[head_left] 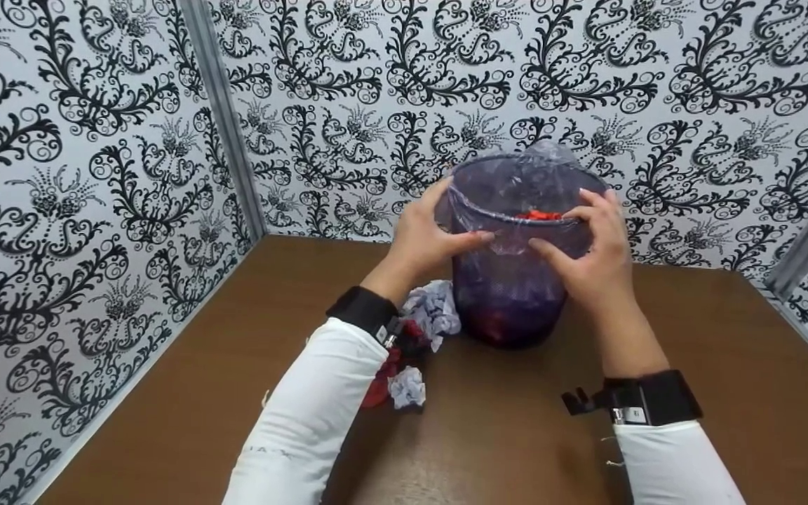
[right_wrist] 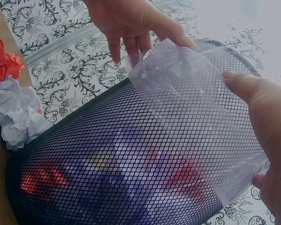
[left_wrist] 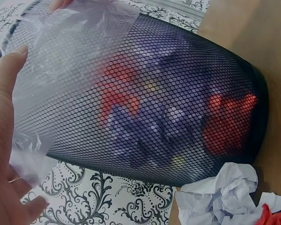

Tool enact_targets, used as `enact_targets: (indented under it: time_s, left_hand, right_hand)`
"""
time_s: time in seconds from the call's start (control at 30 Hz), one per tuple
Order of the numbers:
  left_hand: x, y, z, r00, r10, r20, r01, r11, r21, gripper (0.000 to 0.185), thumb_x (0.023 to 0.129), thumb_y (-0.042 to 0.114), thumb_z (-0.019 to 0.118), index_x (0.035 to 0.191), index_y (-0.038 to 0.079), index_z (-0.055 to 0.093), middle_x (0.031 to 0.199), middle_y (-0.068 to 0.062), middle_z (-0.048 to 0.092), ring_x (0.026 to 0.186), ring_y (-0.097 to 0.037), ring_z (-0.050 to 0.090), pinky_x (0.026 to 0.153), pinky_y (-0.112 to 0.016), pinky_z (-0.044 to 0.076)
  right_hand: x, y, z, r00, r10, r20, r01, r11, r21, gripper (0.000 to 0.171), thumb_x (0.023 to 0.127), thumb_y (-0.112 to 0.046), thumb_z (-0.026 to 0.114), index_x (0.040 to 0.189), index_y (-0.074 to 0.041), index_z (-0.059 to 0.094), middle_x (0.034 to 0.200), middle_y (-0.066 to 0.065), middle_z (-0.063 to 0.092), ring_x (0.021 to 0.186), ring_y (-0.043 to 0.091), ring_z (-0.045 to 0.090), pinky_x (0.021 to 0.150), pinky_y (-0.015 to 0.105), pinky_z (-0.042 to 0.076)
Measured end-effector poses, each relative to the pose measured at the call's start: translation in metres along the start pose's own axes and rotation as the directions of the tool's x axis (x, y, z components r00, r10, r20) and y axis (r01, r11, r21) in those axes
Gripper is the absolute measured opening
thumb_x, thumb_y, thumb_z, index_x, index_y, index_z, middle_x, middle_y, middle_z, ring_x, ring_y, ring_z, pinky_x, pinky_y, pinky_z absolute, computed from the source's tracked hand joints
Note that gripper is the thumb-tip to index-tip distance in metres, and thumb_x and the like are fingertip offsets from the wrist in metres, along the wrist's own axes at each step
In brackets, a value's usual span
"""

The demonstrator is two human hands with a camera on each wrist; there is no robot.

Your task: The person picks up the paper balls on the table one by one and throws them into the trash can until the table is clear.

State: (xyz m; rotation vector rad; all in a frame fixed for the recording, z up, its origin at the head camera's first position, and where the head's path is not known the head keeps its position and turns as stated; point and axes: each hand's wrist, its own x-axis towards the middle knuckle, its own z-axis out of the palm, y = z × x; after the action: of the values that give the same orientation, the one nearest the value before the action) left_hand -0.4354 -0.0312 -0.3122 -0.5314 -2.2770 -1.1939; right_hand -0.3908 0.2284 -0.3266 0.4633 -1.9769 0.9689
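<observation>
Both of my hands are up at the rim of the black mesh wastebasket [head_left: 509, 280], which stands upright toward the back of the brown tabletop [head_left: 691, 393]. My left hand [head_left: 421, 238] and right hand [head_left: 597, 245] each have fingers [head_left: 477, 237] curled, pinching the clear plastic bag liner [head_left: 516, 231] where it folds over the rim and down the outside. I judge the fold goes best if I draw the film evenly on both sides, keeping it snug over the wire edge without tearing it on the mesh, and hold the basket steady so it doesn't tip. Red and dark scraps show through the mesh inside. Crumpled white paper [head_left: 432, 308] and red paper [head_left: 379, 386] lie just left of the basket. Black-and-white scrollwork wallpaper [head_left: 95, 175] closes in the corner around me
</observation>
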Motion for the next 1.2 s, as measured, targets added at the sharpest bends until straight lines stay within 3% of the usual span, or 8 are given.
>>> enact_targets:
  time_s: [0.13,0.23,0.43,0.6,0.67,0.8,1.07,1.2]
  left_hand:
    - [-0.001,0.001,-0.007,0.998,-0.062,-0.026,0.066,0.988,0.143,0.112,0.045,0.085,0.072,0.143,0.036,0.045,0.151,0.003,0.040,0.134,-0.024,0.040,0.110,-0.050,0.031]
    - [-0.001,0.000,-0.011,0.994,-0.105,-0.014,0.106,0.988,0.116,0.107,0.046,0.083,0.074,0.141,0.042,0.046,0.160,-0.003,0.024,0.141,-0.034,0.030,0.112,-0.057,0.025]
    - [-0.005,-0.011,-0.016,0.985,-0.171,0.008,0.171,0.984,0.046,0.109,0.043,0.083,0.075,0.140,0.057,0.031,0.161,0.000,0.017,0.144,-0.035,0.026,0.111,-0.059,0.025]
    - [-0.010,-0.020,-0.031,0.982,-0.185,0.035,0.184,0.983,0.013,0.105,0.047,0.081,0.075,0.138,0.060,0.028,0.160,0.005,0.022,0.144,-0.030,0.026,0.111,-0.059,0.027]
    - [-0.014,-0.024,-0.040,0.979,-0.193,0.068,0.195,0.981,-0.023,0.104,0.050,0.077,0.077,0.139,0.058,0.028,0.158,0.010,0.023,0.144,-0.025,0.026,0.112,-0.057,0.026]
    - [-0.024,-0.034,-0.061,0.967,-0.202,0.153,0.204,0.979,0.001,0.101,0.056,0.072,0.079,0.141,0.055,0.027,0.157,0.014,0.025,0.143,-0.018,0.028,0.113,-0.054,0.027]
    - [-0.055,-0.055,-0.096,0.936,-0.178,0.303,0.114,0.969,0.217,0.091,0.061,0.075,0.074,0.140,0.044,0.040,0.149,0.008,0.041,0.135,-0.017,0.039,0.109,-0.051,0.035]
    - [-0.075,-0.062,-0.102,0.901,-0.181,0.393,0.087,0.965,0.246,0.086,0.063,0.063,0.081,0.137,0.035,0.047,0.142,0.007,0.048,0.128,-0.016,0.045,0.106,-0.046,0.040]
  right_hand:
    - [0.000,0.000,0.000,1.000,-0.023,-0.010,0.023,1.000,0.019,0.052,0.068,-0.033,0.089,0.103,-0.007,0.061,0.144,0.005,0.049,0.147,0.020,0.020,0.120,0.040,0.010]
    - [0.000,0.000,0.001,0.999,-0.036,-0.016,0.037,0.999,0.033,0.051,0.068,-0.031,0.090,0.102,-0.006,0.061,0.143,0.007,0.050,0.147,0.023,0.021,0.120,0.039,0.010]
    - [-0.001,0.000,0.001,1.000,-0.015,-0.010,0.015,1.000,0.020,0.052,0.066,-0.035,0.090,0.102,-0.009,0.061,0.144,0.004,0.049,0.147,0.017,0.019,0.120,0.038,0.009]
    - [0.000,-0.001,0.001,1.000,-0.011,-0.007,0.011,1.000,0.019,0.053,0.066,-0.036,0.090,0.102,-0.010,0.061,0.144,0.004,0.049,0.147,0.022,0.020,0.120,0.036,0.009]
    - [0.000,-0.001,0.000,1.000,-0.009,-0.007,0.010,1.000,0.015,0.053,0.066,-0.036,0.090,0.102,-0.010,0.061,0.144,0.003,0.049,0.147,0.023,0.020,0.120,0.036,0.009]
    - [0.001,-0.002,0.000,1.000,-0.006,-0.005,0.006,1.000,0.004,0.054,0.066,-0.037,0.090,0.102,-0.010,0.061,0.144,0.002,0.049,0.147,0.019,0.020,0.120,0.038,0.010]
    - [0.001,-0.001,0.000,1.000,-0.014,-0.006,0.014,1.000,0.005,0.053,0.067,-0.037,0.090,0.102,-0.011,0.061,0.143,0.003,0.049,0.146,0.019,0.020,0.120,0.040,0.010]
    - [0.000,-0.001,0.000,0.999,-0.032,-0.010,0.032,0.999,0.015,0.052,0.066,-0.033,0.090,0.103,-0.009,0.061,0.143,0.004,0.050,0.146,0.023,0.021,0.120,0.041,0.010]
